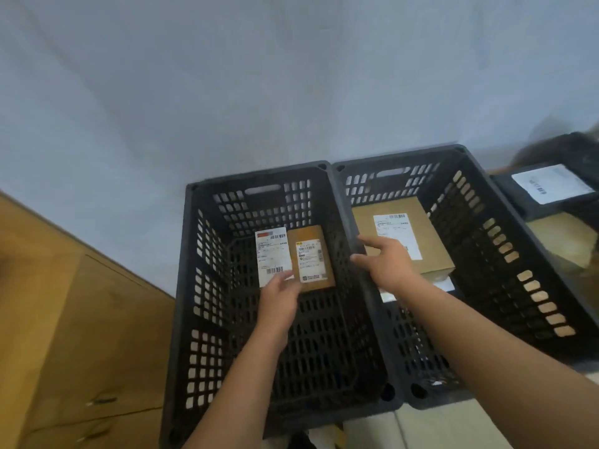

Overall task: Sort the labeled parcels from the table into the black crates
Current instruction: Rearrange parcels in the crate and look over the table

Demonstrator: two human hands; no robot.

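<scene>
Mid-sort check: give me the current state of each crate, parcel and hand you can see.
Left crate: holds two parcels.
White-labelled parcel: flat on the crate floor.
Small brown box: beside it, label up.
Left hand: inside the left crate, at both parcels' near edge; grip unclear.
Right crate: holds a large brown box.
Large brown box: label up.
Right hand: open, over that box.
Dark parcel: outside the crates, far right.

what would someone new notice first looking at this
Two black crates side by side fill the middle: the left crate and the right crate. The left hand reaches into the left one by a small brown parcel; the right hand hovers over a larger brown box in the right one.
</scene>
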